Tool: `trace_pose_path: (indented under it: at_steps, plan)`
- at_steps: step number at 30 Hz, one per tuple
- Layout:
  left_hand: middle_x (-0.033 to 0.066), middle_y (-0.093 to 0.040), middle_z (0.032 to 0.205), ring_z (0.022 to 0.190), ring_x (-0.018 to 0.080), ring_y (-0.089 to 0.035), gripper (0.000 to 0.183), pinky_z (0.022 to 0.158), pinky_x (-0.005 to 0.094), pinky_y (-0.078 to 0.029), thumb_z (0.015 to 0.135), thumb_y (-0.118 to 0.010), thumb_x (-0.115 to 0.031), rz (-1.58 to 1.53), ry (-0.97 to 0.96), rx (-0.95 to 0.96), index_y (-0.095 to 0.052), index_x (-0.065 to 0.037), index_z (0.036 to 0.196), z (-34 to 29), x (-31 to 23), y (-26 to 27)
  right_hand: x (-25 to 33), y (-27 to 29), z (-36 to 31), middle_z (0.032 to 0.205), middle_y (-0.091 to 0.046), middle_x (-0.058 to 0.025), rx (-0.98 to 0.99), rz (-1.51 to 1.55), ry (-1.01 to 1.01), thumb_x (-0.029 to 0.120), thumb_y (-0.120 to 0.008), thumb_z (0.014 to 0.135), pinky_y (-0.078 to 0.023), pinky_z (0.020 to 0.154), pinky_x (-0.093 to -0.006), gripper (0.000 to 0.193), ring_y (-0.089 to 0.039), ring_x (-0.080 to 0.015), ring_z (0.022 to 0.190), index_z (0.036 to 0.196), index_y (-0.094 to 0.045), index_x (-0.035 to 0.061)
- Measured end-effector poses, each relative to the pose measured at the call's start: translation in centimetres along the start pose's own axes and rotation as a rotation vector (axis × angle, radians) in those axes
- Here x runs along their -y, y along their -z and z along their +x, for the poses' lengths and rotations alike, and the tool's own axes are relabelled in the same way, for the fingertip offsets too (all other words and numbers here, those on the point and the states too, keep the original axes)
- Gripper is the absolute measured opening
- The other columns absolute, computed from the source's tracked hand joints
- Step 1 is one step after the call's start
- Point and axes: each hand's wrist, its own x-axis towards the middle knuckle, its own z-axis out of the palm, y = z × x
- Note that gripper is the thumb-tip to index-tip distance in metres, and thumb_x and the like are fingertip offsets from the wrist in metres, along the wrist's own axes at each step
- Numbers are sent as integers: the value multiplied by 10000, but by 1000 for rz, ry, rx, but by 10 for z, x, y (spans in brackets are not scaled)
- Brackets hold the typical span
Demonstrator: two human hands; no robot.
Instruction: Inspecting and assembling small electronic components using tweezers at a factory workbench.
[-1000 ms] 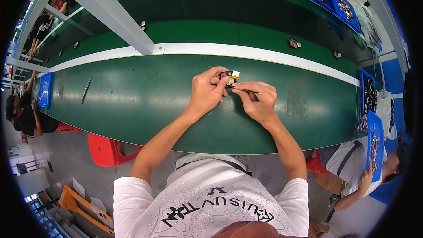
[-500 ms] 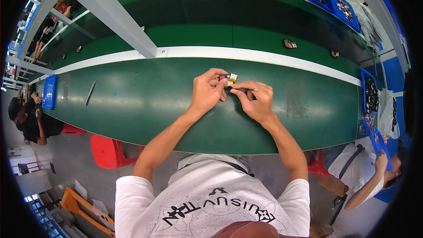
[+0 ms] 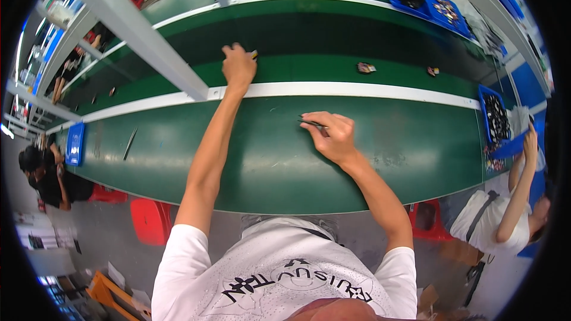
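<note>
Your left hand (image 3: pixel 239 65) pinches a small yellow part (image 3: pixel 254 54) at full reach; your right hand (image 3: pixel 334 137) grips tweezers (image 3: pixel 311 123) whose tip may snag the counter (image 3: pixel 267 160).

We are on a factory assembly line: long green conveyor belt (image 3: pixel 309 65), green counter (image 3: pixel 238 154), blue parts bins (image 3: pixel 496 119), seated co-workers (image 3: pixel 41 169) alongside.

Left hand (image 3: pixel 239 65) now outstretched (belt-ward)
</note>
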Motion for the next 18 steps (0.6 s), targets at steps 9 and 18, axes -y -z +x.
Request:
trace_pose_path:
  at_steps: [9, 18]
  plan:
    - [103, -715, 846, 608, 169, -696, 165, 448, 285, -539, 866, -674, -33, -872, -27, 749, -707, 52, 1005, -15, -113, -51, 2, -2, -1, 848, -754, -43, 16, 10, 36, 33, -815, 762, -498, 541, -318, 154, -677, -237, 607, 872, -715, 73]
    - [86, -632, 604, 493, 147, -633, 373, 462, 294, -533, 860, -813, -282, -459, -43, 795, -662, 14, 689, -30, -189, -78, -5, -1, -2, 828, -739, -44, 1, -10, 44, -1, -807, 732, -482, 536, -338, 191, -654, -239, 590, 887, -719, 68]
